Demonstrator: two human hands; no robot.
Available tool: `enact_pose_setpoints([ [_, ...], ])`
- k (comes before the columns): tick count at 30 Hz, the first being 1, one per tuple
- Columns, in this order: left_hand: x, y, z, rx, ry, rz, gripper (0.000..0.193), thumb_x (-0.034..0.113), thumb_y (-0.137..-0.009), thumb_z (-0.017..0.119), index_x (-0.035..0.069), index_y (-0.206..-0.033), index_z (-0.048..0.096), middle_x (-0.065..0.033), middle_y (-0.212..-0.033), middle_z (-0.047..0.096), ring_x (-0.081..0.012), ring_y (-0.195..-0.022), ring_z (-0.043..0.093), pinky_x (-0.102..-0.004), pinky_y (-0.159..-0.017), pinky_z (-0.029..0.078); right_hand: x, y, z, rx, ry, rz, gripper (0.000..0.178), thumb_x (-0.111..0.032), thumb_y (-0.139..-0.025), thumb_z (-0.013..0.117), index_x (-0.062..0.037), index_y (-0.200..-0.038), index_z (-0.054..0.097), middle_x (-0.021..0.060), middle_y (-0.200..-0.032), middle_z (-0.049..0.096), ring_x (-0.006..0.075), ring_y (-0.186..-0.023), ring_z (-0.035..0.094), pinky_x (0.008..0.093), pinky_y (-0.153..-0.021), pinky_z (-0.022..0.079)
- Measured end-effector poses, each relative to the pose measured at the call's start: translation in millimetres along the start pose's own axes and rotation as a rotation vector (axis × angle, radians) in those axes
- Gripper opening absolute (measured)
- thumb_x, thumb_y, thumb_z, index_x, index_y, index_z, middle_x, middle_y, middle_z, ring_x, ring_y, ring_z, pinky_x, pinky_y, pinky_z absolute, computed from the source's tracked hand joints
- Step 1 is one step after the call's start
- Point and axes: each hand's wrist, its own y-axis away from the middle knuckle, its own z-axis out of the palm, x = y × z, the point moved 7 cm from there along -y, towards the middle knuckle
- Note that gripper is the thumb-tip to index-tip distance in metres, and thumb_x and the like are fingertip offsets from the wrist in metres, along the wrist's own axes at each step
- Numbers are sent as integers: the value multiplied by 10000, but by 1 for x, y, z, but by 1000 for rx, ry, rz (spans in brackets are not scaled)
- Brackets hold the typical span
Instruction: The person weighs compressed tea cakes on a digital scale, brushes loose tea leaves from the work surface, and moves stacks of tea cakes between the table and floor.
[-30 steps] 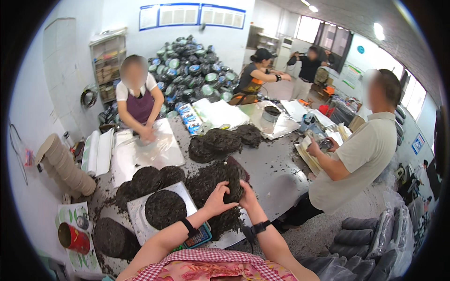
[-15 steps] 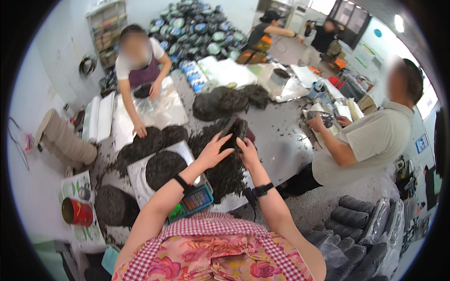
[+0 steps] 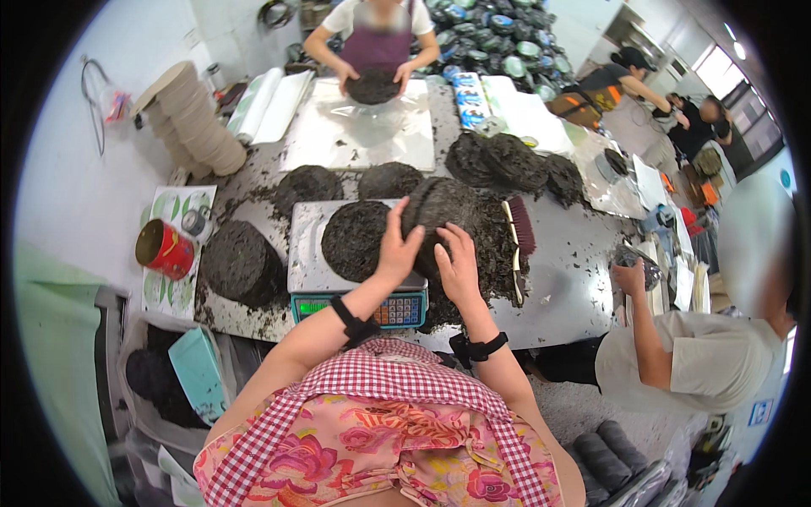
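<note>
My left hand (image 3: pixel 400 248) and my right hand (image 3: pixel 459 265) hold a dark, round, fibrous cake (image 3: pixel 441 205), which looks like dried seaweed, tilted up between them. The left fingers curve round its left edge; the right hand presses on its near right side. Just left of it, a similar flat cake (image 3: pixel 353 241) lies on the metal pan of a digital scale (image 3: pixel 361 309). Beneath and right of my hands, loose dark flakes (image 3: pixel 486 245) are heaped on the table, partly hidden by the held cake.
A brush (image 3: pixel 514 245) lies right of the flakes. Stacked cakes (image 3: pixel 242 266) and a red can (image 3: pixel 166 249) stand left. More cakes (image 3: pixel 498 162) lie farther back. Across the table (image 3: pixel 568 275), a person (image 3: pixel 378 42) holds another cake; a second person (image 3: pixel 676 355) stands right.
My view has swung right and nearer the table. The cake in my hands now shows its broad face. The person opposite has lifted a cake in both hands.
</note>
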Motion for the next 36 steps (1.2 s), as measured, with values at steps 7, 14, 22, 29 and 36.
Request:
enact_pose_setpoints([
  [7, -97, 34, -150, 343, 195, -203, 527, 224, -874, 478, -9, -1328, 347, -121, -1295, 419, -231, -1191, 400, -337, -991, 323, 77, 12, 57, -76, -452, 537, 513, -278, -806, 636, 28, -1159, 424, 205, -1166, 483, 283, -1107, 456, 393, -932, 361],
  [14, -94, 17, -163, 225, -364, -367, 566, 299, -906, 489, 10, -1356, 304, -178, -1348, 371, -312, -1243, 354, -384, -1022, 293, 71, 0, 125, -230, -300, 391, 696, -322, -885, 533, -11, -1396, 177, 223, -1371, 281, 367, -1256, 300, 441, -1025, 286],
  [22, -38, 77, -357, 627, -1179, -42, 519, 190, -808, 606, -19, -1248, 426, -224, -1218, 470, -397, -1132, 424, -459, -983, 317, 109, 70, 30, 65, -79, 334, 454, -187, -789, 614, -25, -1191, 480, 169, -1160, 525, 311, -1092, 496, 391, -928, 397],
  [29, -158, 150, -494, 559, -880, -631, 877, 610, -732, 595, -134, -1180, 473, -306, -1212, 489, -373, -1145, 478, -392, -947, 379, 179, 182, 17, 50, -400, 706, 189, -59, -861, 559, -45, -1049, 569, 15, -915, 610, 95, -863, 563, 243, -782, 457],
  [36, -131, 146, -465, 773, -1148, -491, 723, 395, -736, 693, -106, -1185, 428, -318, -1165, 494, -425, -1098, 484, -440, -923, 403, 154, 191, 37, -96, -380, 651, 163, -69, -875, 558, -29, -1033, 573, 29, -890, 609, 94, -799, 558, 240, -717, 452],
])
